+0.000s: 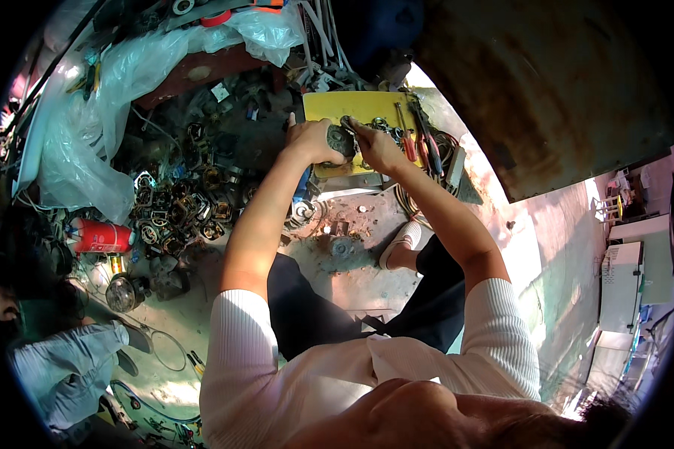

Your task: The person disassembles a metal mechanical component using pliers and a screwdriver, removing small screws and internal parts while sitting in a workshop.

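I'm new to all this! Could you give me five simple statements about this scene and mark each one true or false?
1. The left hand holds a dark, round part. True.
2. The board beneath the hands is blue. False: it is yellow.
3. A screwdriver with a red handle lies to the right of the right hand. True.
4. The red cylinder is on the picture's right side. False: it is on the left.
5. The person wears long white sleeves. False: the white sleeves are short, leaving the forearms bare.
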Demonstrator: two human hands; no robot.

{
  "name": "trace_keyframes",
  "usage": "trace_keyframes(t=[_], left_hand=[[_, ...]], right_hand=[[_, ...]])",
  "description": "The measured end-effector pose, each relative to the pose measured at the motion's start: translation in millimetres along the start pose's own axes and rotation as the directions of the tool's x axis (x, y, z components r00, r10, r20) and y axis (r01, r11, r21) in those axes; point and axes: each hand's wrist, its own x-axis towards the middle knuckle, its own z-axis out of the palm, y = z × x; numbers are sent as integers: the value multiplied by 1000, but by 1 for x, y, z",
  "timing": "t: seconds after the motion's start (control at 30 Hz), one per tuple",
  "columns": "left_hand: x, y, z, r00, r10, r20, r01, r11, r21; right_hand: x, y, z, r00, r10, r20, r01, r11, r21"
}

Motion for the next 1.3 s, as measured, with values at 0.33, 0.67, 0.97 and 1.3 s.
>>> trace_keyframes(t=[0.33, 0.67, 0.97, 1.3], left_hand=[[20, 33, -1, 931, -257, 258, 146, 913, 380], [14, 33, -4, 937, -239, 254, 169, 948, 270], [14, 27, -3, 947, -206, 247, 145, 959, 245], [22, 22, -19, 926, -88, 366, -39, 944, 326]], right_hand=[[-1, -13, 6, 962, 271, 48, -270, 963, -14], [-4, -9, -1, 966, 233, 115, -231, 973, -30], [-10, 6, -9, 984, 100, 148, -103, 995, 8], [15, 61, -40, 912, -103, 396, 72, 993, 93]])
